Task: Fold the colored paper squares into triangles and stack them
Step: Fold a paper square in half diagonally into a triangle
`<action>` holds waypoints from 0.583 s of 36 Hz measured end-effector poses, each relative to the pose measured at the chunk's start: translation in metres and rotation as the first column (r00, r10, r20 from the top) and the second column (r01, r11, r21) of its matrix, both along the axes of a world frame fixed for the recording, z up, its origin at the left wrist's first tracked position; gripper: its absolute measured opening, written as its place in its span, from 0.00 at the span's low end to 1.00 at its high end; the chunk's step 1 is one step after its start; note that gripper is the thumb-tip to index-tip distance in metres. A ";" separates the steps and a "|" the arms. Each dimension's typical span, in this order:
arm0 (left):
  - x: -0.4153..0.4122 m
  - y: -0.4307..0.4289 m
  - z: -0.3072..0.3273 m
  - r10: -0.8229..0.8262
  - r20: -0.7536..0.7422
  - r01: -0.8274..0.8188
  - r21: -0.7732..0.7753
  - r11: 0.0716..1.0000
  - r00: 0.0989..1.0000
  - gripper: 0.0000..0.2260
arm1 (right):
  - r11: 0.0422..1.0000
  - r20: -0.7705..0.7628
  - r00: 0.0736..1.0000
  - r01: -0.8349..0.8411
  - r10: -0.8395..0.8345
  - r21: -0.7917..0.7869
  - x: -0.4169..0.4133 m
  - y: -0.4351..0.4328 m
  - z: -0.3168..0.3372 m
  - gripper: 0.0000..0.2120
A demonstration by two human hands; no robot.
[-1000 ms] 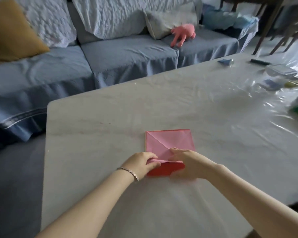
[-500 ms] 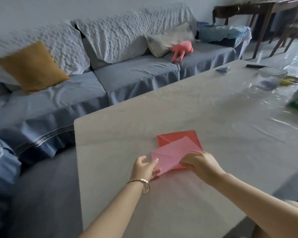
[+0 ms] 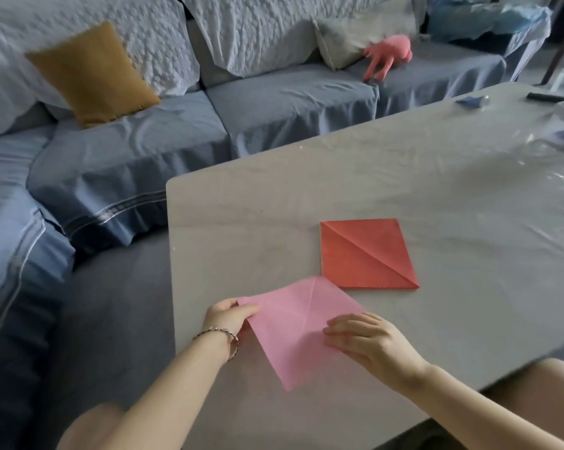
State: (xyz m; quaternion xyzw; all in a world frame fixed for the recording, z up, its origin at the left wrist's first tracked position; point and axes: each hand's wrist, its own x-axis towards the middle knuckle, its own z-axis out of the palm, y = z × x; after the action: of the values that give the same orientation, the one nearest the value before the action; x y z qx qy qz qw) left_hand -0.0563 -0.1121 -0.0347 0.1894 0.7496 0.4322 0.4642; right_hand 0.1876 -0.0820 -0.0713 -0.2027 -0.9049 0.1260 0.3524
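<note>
In the head view we judge the pink paper (image 3: 300, 326), at the table (image 3: 241, 222) edge just beside the red square (image 3: 365, 254), light, limp and best held by its corners: our left hand (image 3: 228, 316) pinches its left corner, while our right hand (image 3: 368, 342) lays its fingers together over the right corner, thumb hidden.

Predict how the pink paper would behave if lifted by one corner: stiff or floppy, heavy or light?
Probably floppy: the pink paper bows along its crease where the left hand pinches one corner. Likely light: a fingertip grip raises its edge. It may slide on the glossy table.
</note>
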 end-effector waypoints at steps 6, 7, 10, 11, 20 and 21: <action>-0.008 -0.012 -0.009 -0.130 -0.211 0.122 -0.052 0.991 0.969 0.10 | 0.983 0.148 0.983 0.128 -0.108 -0.134 -0.006 -0.010 -0.013 0.16; -0.007 -0.017 -0.010 -0.159 -0.228 0.148 -0.064 0.987 0.961 0.10 | 0.978 0.177 0.978 0.137 -0.109 -0.156 -0.008 -0.015 -0.016 0.20; -0.004 -0.033 -0.013 -0.255 -0.240 0.241 -0.086 0.967 0.937 0.09 | 0.969 0.166 0.983 0.111 -0.075 -0.219 -0.011 -0.028 -0.022 0.14; -0.004 -0.038 -0.014 -0.284 -0.255 0.268 -0.095 0.959 0.924 0.09 | 0.962 0.155 0.986 0.098 -0.059 -0.255 -0.011 -0.030 -0.025 0.14; -0.011 -0.030 -0.018 -0.423 -0.374 0.402 -0.138 0.905 0.825 0.12 | 0.951 0.275 0.957 -0.004 0.094 -0.310 -0.005 -0.026 -0.031 0.15; -0.009 -0.025 -0.018 -0.430 -0.387 0.409 -0.140 0.902 0.815 0.12 | 0.952 0.289 0.952 -0.004 0.097 -0.305 -0.005 -0.027 -0.033 0.16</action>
State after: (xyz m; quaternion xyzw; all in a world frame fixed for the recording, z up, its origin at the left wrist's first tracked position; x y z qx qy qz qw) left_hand -0.0658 -0.1368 -0.0526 0.4243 0.7801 0.2509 0.3853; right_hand 0.1830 -0.1094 -0.1039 -0.2472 -0.9231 0.2389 0.1724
